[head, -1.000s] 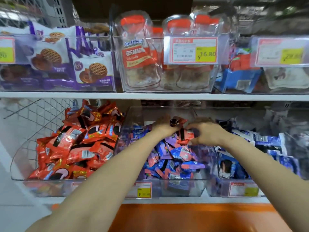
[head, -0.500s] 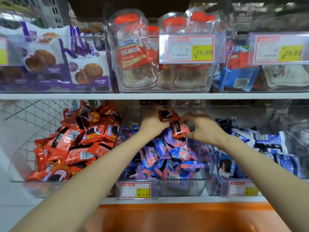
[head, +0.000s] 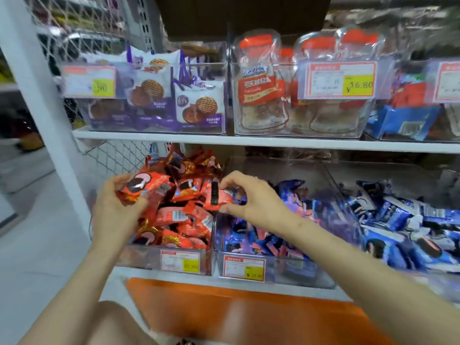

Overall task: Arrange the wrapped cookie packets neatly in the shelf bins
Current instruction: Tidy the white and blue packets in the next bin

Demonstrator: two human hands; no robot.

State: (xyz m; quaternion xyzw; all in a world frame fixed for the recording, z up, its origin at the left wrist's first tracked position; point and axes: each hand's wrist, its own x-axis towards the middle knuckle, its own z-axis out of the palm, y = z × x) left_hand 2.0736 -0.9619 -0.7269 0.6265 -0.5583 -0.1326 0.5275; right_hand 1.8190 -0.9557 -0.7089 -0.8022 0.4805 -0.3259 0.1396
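Note:
My left hand [head: 117, 207] grips a red cookie packet [head: 144, 185] above the left clear bin [head: 154, 260], which is heaped with several red packets [head: 184, 220]. My right hand [head: 251, 197] pinches another red packet [head: 219, 196] between thumb and fingers, right over the wall between the red bin and the middle bin [head: 286, 270]. The middle bin holds several blue and purple packets [head: 258, 242].
A third bin of blue packets [head: 403, 232] stands to the right. The upper shelf [head: 249, 141] carries bins of purple waffle cookie packs [head: 196, 105] and clear orange-capped jars [head: 261, 88]. White shelf post [head: 47, 120] and wire mesh at the left; orange panel [head: 224, 310] below.
Both hands lifted red packets out of the middle blue bin and carried them left to the red bin. The camera view swung left with them.

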